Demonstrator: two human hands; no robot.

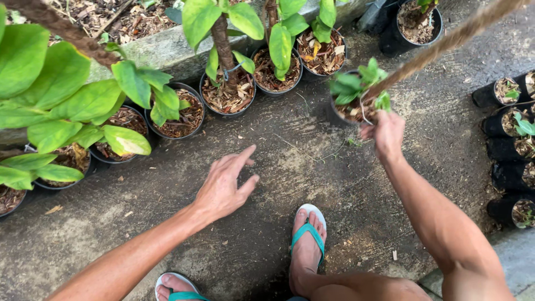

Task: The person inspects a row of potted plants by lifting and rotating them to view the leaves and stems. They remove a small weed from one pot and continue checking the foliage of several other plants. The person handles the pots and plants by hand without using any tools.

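1. Grey concrete ground (312, 167), mottled and damp-looking, fills most of the view, with a raised concrete kerb (167, 47) along its far edge.
2. Large-leaved green plants (61, 95) stand in a row of black pots (186, 114) against the kerb; small black nursery bags (510, 173) line the right edge.
3. A rough brown pole (446, 42) slants from the upper right down into the held pot.
4. The small black pot (356, 108), holding a leafy green seedling, sits directly above the right hand (387, 134), which grips its near rim, fingers closed on it.
5. The left hand (225, 184) hovers over bare ground, fingers spread and holding nothing, well apart from the held pot.
6. Two feet in teal flip-flops (306, 237) stand below the hands.
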